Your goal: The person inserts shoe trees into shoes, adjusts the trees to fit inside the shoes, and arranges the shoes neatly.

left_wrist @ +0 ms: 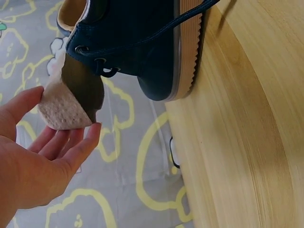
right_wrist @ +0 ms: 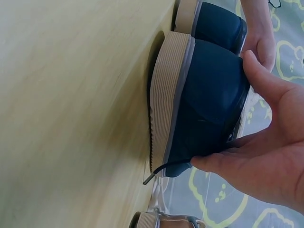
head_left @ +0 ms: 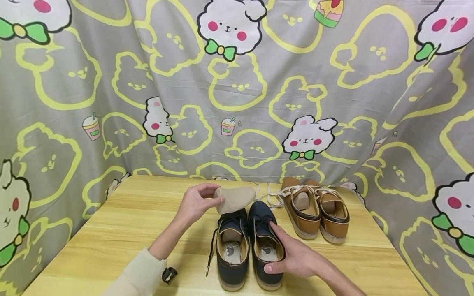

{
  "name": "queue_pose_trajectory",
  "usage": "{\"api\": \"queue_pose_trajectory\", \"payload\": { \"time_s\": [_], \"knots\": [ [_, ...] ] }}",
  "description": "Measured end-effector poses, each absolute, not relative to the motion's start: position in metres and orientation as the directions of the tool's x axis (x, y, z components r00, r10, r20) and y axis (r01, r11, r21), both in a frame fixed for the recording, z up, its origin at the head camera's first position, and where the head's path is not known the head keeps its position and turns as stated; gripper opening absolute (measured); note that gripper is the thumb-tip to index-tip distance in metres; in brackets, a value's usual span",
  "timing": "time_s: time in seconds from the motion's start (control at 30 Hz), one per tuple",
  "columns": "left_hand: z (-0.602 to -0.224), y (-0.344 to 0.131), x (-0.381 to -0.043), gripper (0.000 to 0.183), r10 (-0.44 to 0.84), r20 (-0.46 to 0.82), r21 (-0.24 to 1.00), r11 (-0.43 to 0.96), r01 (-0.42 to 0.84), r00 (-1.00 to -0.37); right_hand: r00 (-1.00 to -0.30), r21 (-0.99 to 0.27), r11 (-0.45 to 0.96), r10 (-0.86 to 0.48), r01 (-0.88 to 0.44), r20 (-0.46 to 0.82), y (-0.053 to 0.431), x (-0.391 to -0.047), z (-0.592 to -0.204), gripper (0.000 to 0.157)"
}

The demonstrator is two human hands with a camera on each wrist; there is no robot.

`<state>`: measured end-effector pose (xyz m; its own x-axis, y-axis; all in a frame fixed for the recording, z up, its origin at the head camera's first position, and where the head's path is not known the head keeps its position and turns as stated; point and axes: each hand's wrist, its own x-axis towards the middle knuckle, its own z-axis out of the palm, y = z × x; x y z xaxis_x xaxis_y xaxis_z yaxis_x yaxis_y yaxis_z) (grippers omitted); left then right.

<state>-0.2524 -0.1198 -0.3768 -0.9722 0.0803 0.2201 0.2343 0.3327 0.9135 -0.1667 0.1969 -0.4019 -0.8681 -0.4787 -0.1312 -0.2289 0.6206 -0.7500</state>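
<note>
My left hand [head_left: 198, 202] pinches one end of a beige insole [head_left: 237, 199] between thumb and fingers, above the toe of the left navy shoe [head_left: 231, 269]. In the left wrist view the insole [left_wrist: 66, 102] shows a pale, textured face and a darker one. My right hand [head_left: 296, 255] holds the right navy shoe [head_left: 268, 274] around its outer side, the thumb at the heel collar and a fingertip near the laces. Both navy shoes stand side by side on the table, heels towards me, with pale footbeds bearing a dark mark.
A pair of brown shoes [head_left: 305, 224] with loose white laces stands at the back right of the wooden table [head_left: 144, 213]. A small black object [head_left: 169, 274] is beside my left sleeve. Patterned grey cloth [head_left: 244, 102] hangs behind and at both sides.
</note>
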Motion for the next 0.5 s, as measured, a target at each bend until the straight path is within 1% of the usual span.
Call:
{"api": "queue_pose_trajectory", "payload": {
  "time_s": [0.3,0.5],
  "knots": [
    [-0.375,-0.121,-0.247,0.043,0.103,0.208,0.908,0.349,0.231,-0.973,-0.871,-0.755,0.621,-0.47,-0.211,-0.143,0.198,-0.167,-0.402,0.118],
    [-0.37,-0.12,-0.238,0.042,0.163,0.182,0.906,0.355,0.229,-0.97,-0.875,-0.761,0.616,-0.464,-0.205,-0.14,0.198,-0.167,-0.403,0.119]
  ]
}}
